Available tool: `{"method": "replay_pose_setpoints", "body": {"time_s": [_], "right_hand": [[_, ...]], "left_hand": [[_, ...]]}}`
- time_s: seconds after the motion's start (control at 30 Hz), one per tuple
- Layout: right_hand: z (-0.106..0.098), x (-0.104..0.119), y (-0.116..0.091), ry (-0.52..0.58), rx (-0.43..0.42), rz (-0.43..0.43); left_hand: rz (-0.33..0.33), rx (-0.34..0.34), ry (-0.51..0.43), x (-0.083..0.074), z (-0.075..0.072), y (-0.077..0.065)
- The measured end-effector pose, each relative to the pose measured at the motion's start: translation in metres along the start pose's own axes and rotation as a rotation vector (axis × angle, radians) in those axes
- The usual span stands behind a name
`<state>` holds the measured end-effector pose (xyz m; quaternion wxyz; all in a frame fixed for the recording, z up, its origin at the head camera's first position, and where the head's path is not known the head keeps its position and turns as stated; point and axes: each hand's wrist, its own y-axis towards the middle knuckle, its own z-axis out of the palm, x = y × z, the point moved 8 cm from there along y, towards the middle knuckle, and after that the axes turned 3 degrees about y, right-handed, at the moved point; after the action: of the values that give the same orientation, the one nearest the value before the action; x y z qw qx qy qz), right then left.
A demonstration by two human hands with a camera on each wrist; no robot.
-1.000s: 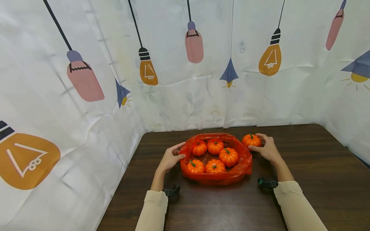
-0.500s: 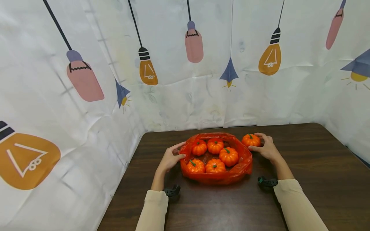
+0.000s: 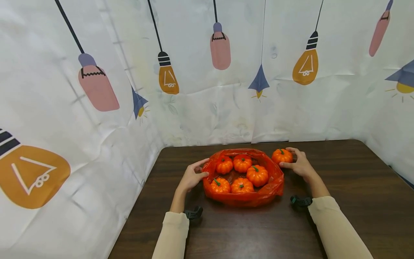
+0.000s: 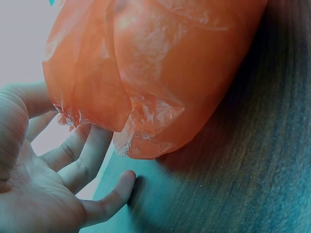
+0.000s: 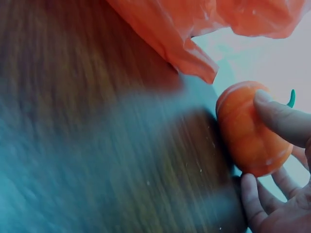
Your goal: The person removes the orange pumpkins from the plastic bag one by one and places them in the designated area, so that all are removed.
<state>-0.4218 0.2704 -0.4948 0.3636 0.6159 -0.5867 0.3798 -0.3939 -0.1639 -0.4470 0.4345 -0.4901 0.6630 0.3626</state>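
Observation:
A red plastic bag [image 3: 245, 200] sits on the dark wooden table with its mouth spread wide and its edge rolled outward. Inside lie several small orange toy pumpkins [image 3: 257, 176] with green stems. At the bag's left side my left hand [image 3: 191, 177] holds the rim; in the left wrist view the thumb and some fingers meet the folded plastic [image 4: 90, 104], and one finger stays apart from it. Just right of the bag, my right hand [image 3: 300, 165] grips another pumpkin [image 5: 252, 131] between thumb and fingers. That pumpkin is at the table surface, outside the bag.
The brown table [image 3: 245, 233] reaches back to a white curtain [image 3: 207, 118] printed with lamps and bulbs. Dark wrist straps [image 3: 300, 201] are on both wrists, below pale sleeves. The table's rounded far right corner is behind the right hand.

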Motion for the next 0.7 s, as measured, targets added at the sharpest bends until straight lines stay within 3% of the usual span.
{"method": "replay_pose_setpoints", "body": {"time_s": [0.7], "right_hand": [[-0.003,0.003,0.015,-0.015,0.060,0.018]], "left_hand": [[0.010,-0.003,0.013,-0.004,0.000,-0.001]]}}
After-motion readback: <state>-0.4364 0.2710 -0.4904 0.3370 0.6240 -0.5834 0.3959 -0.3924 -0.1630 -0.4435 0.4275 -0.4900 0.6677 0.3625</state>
